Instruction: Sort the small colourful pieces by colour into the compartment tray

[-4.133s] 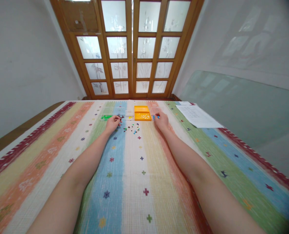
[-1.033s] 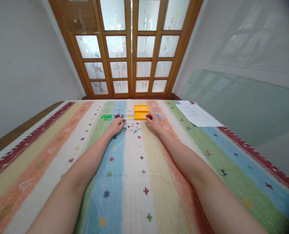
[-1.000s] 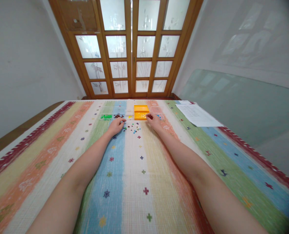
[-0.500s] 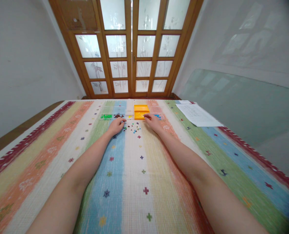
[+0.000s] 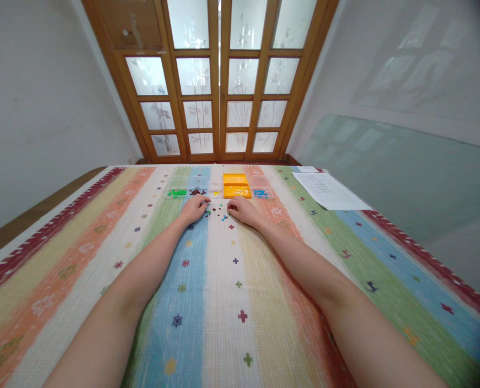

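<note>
Several tiny loose pieces in mixed colours lie on the striped cloth between my hands. My left hand rests at their left side, fingers curled inward; whatever they hold, if anything, is too small to make out. At the right edge of the pieces, my right hand has its fingertips pinched together, down near the cloth. Just behind it stands an open yellow box with pale bits inside. Clear boxes beside it hold green pieces, dark red pieces, a few yellow pieces and blue pieces.
A striped, patterned tablecloth covers the table. Printed white paper lies at the far right. Beyond the table's far edge is a wooden door with glass panes. A greenish glass sheet is at the right wall.
My right hand has moved from the yellow box leftward and nearer to me, to the loose pieces. The blue pieces are now more fully seen. My left hand is almost unmoved.
</note>
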